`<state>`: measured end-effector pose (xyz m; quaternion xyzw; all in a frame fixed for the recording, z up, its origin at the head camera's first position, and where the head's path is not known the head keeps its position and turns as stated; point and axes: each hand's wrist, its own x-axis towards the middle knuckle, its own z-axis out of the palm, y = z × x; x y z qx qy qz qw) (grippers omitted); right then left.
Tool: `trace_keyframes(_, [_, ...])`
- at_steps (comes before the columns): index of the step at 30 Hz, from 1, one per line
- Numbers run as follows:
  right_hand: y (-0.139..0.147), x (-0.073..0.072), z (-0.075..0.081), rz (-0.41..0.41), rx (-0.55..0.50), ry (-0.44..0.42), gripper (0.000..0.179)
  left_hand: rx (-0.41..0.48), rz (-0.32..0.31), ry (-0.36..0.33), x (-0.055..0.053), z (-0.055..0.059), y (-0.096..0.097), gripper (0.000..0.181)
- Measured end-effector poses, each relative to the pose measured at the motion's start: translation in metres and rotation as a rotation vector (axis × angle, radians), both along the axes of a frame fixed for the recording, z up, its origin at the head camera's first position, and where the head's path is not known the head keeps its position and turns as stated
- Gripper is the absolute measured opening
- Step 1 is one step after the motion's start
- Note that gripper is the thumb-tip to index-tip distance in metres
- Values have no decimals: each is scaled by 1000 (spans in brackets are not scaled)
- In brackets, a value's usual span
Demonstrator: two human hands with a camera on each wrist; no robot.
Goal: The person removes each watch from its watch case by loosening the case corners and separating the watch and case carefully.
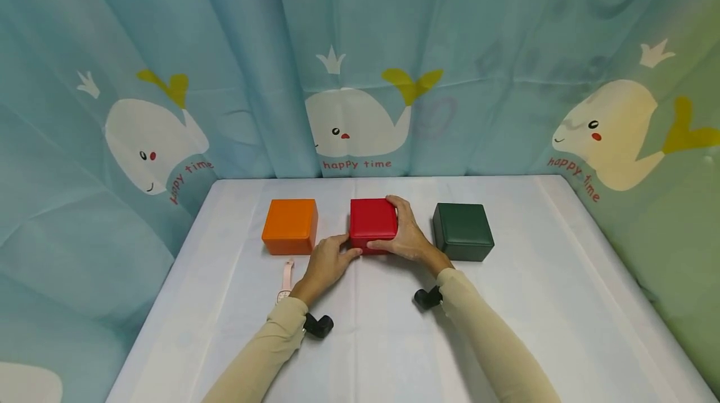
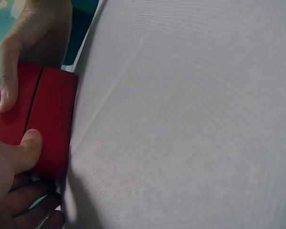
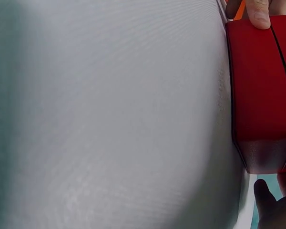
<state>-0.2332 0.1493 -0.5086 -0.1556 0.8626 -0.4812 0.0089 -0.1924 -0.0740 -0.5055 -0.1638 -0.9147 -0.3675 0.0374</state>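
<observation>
A red box with rounded edges sits at the middle of the table, its lid down along a dark seam. The left hand holds its near left corner; in the left wrist view that thumb presses the front face by the seam. From the right side, the right hand grips the box, thumb across the front of the lid and fingers reaching toward the back edge. Both thumbs also show against the red box in the left wrist view. What lies inside the box is hidden.
An orange box stands to the left and a dark green box to the right. A pink wristwatch lies in front of the orange box, partly behind the left wrist. The white table meets a blue curtain.
</observation>
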Motion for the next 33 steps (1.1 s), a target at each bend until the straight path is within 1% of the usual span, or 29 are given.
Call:
trace_keyframes(3, [0,0,0,-2,4,-15,108,7,-3,8,0,-1,0,47])
trace_keyframes(9, [-2,-2,2,-12,15,-38,108,-6,-8,26,0,-3,-1,24])
trace_keyframes(12, [-3,-3,2,-14,9,-46,108,-13,-10,42,0,-4,-1,19])
trace_keyframes(16, [-4,-4,3,-26,29,-40,107,-11,-10,64,-1,-4,-2,17])
trace_keyframes(19, [-4,-4,5,-36,28,-46,106,-17,-6,60,-1,-4,-1,19])
trace_keyframes(24, [-4,-4,6,-55,-28,-63,105,-27,-5,59,-2,-2,1,20])
trace_keyframes(29, [-5,-5,8,-73,-82,-84,99,-23,-9,72,0,-2,1,22])
trace_keyframes(33, [-6,-6,10,-84,-78,-96,98,-20,-9,80,1,-2,0,24])
